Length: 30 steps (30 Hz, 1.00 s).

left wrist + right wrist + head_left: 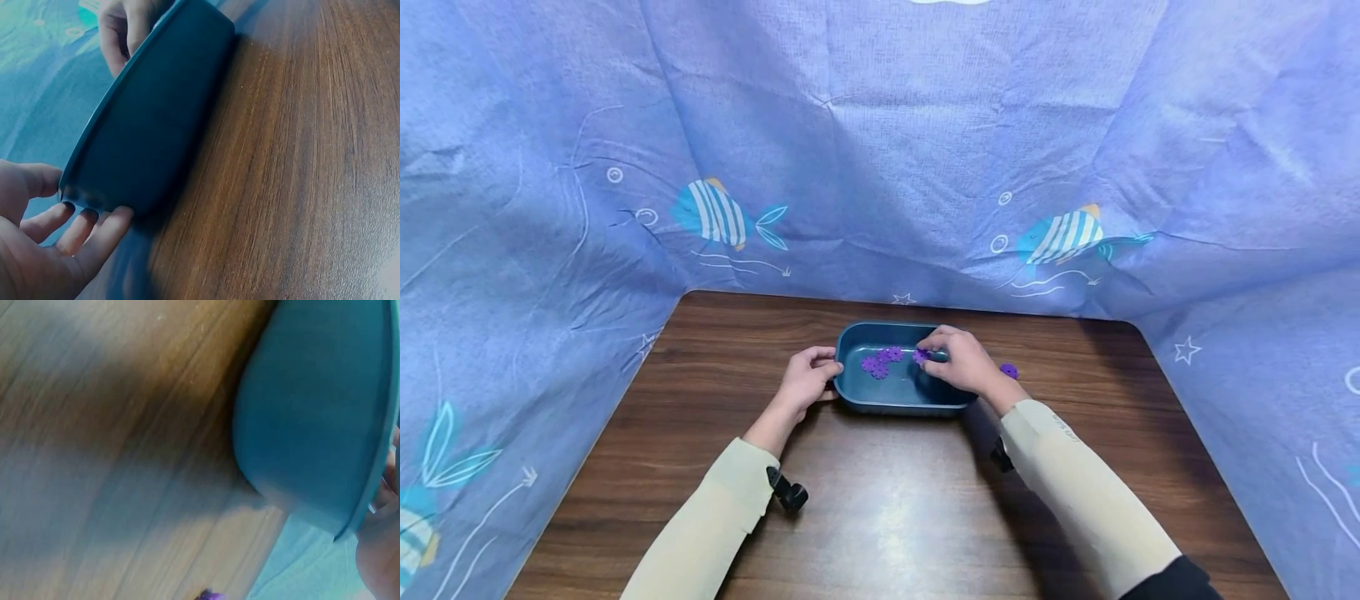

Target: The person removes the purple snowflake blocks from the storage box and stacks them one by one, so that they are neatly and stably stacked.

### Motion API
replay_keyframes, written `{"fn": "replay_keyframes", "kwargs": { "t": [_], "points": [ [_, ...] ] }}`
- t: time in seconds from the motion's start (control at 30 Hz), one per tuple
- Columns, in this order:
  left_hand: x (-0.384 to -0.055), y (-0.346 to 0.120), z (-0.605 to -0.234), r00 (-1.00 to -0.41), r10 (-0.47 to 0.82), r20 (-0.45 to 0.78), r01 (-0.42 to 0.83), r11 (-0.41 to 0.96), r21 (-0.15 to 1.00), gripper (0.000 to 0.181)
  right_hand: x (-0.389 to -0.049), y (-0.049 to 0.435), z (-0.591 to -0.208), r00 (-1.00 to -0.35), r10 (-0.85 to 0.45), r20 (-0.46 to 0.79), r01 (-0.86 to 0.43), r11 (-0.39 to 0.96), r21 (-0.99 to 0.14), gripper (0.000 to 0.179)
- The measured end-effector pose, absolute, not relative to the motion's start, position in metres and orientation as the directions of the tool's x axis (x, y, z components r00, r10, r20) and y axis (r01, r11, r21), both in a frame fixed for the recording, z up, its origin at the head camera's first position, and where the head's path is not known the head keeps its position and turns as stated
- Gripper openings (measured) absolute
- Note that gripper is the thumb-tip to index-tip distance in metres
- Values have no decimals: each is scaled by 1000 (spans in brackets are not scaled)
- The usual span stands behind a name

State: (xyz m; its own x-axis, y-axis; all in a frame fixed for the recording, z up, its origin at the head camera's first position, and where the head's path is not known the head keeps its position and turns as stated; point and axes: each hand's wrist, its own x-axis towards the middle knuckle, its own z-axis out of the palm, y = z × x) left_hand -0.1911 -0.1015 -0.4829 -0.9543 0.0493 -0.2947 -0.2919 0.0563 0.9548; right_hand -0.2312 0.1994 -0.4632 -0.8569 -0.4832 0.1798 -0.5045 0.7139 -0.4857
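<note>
While the left hand (pixel 807 379) is gripping the tray (pixel 902 409), the right hand (pixel 958 360) is pinching a piece (pixel 919 357) inside it
Placing is apparently under way; the next move is probably calling for a low release

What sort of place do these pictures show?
Probably a makeshift recording booth: blue fish-printed fabric hangs around three sides of a brown wood-grain table, and a black device sits at the cuff of a cream left sleeve.
</note>
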Motion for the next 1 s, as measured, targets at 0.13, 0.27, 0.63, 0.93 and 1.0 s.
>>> {"fn": "replay_keyframes", "kwargs": {
  "t": [0.13, 0.27, 0.63, 0.93, 1.0],
  "points": [
    [-191, -102, -482, -952, 54, -302, -299, 59, 952, 41, -230, 208, -460, -868, -459, 193, -488, 708, -510, 29],
    [-191, -102, -481, -951, 51, -306, -303, 62, 951, 40, -230, 217, -457, -871, -442, 215, -484, 696, -531, 28],
    [-193, -102, -482, -953, 47, -300, -297, 66, 953, 39, -228, 250, -452, -882, -376, 282, -470, 691, -549, 26],
    [-191, -101, -482, -958, 39, -286, -284, 44, 958, 38, -225, 285, -460, -894, -314, 319, -445, 708, -548, 25],
    [-191, -100, -484, -958, 38, -283, -282, 38, 959, 38, -223, 293, -462, -900, -298, 319, -432, 716, -549, 26]
  ]
}}
